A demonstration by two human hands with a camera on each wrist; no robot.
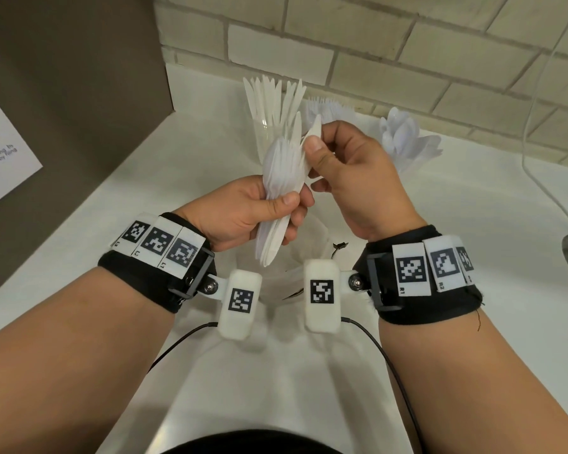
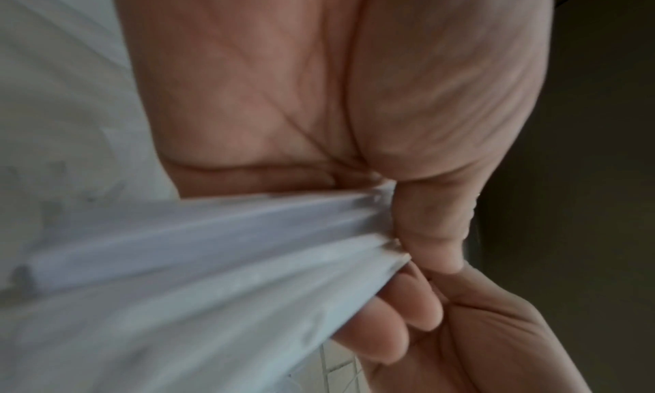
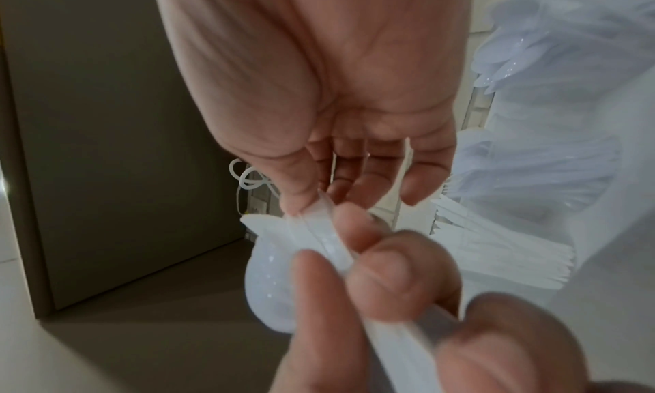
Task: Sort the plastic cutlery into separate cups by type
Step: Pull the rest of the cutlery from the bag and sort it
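White cutlery bundle [image 1: 277, 204] clamped in left hand [image 1: 240, 214] grip; right hand [image 1: 348, 172] pinches one piece [image 1: 310, 139] at its 1 o'clock end.

The head view is evenly and softly lit, and only faint shadows are cast on the white counter [image 1: 184, 152]. The brick wall [image 1: 407, 54] is bent by wide-angle distortion toward the edges. Detail in the white cutlery is nearly washed out. The left wrist view is dim, and the palm [image 2: 283, 91] is smeared by blur. In the right wrist view, small glints are seen on a spoon bowl [image 3: 269, 281], and the near fingers [image 3: 400, 276] are out of focus.
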